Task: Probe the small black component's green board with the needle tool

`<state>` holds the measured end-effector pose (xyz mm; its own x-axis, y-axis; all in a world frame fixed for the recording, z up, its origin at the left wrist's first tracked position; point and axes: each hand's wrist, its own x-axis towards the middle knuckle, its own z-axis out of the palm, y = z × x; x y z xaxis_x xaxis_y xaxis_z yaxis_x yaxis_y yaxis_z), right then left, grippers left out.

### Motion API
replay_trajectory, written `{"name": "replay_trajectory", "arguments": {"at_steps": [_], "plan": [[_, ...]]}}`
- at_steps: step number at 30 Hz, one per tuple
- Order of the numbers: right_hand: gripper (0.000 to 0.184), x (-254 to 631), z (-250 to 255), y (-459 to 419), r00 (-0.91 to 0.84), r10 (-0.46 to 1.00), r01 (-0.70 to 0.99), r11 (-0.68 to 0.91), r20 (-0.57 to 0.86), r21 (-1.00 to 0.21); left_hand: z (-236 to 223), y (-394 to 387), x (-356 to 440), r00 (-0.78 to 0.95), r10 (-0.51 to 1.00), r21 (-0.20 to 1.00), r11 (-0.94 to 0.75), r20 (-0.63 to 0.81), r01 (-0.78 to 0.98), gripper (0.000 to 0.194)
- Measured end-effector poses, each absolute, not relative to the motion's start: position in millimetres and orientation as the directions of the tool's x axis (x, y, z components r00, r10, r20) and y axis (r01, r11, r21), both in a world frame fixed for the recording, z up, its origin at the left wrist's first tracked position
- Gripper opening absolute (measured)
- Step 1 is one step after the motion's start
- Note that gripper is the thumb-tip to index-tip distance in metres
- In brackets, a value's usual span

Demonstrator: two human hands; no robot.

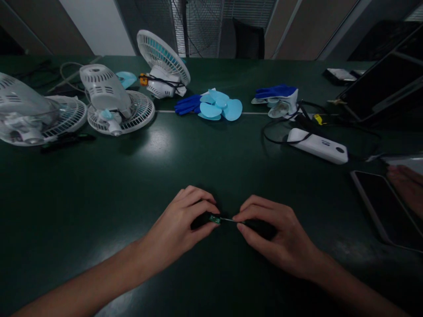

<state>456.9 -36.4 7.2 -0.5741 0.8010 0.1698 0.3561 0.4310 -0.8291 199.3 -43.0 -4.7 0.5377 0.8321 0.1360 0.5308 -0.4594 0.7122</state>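
- Pinching the small green board by its edges, the fingertips of the left hand press close together; the board is low, near the middle of the head view.
- The right hand pinches a thin tool; its metal shaft points to the board, its dark end goes under the palm.
- White marks on the board are too small to read; the dark mark on the white device also.
- Green tabletop stretches between the hands and the far row of things, on both sides too.
- At right, the phone-like slab lies well apart from the right hand, just beside another person's hand.
- The tabletop is dark green, with soft shine. Along it are white fans, light blue fan blades and blue-white gloves.
- Behind the far edge are window blinds and a dark chair; the room is dim.
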Motion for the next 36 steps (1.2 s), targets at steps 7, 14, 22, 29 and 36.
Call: {"name": "replay_trajectory", "arguments": {"at_steps": [7,14,22,29,36], "plan": [[0.018,452,7,-40,-0.663,0.724,0.263,0.464,0.192,-0.846,-4,-42,200,0.564,0.814,0.698,-0.485,0.140,0.527,0.017],[0.017,460,8,-35,-0.553,0.812,0.298,0.401,0.186,-0.866,-2,-42,198,0.586,0.801,0.655,-0.510,0.125,0.558,0.018],[0.013,465,6,-31,-0.408,0.903,0.323,0.282,0.136,-0.903,-1,-36,114,0.639,0.767,0.413,-0.601,0.059,0.684,0.029],[0.014,464,8,-31,-0.416,0.900,0.332,0.283,0.130,-0.900,-3,-8,6,0.162,0.980,0.303,-0.190,0.115,0.934,0.037],[0.013,467,5,-31,-0.416,0.905,0.351,0.253,0.092,-0.902,-1,-7,-1,-0.008,0.977,0.189,-0.033,0.213,0.981,0.046]]}}
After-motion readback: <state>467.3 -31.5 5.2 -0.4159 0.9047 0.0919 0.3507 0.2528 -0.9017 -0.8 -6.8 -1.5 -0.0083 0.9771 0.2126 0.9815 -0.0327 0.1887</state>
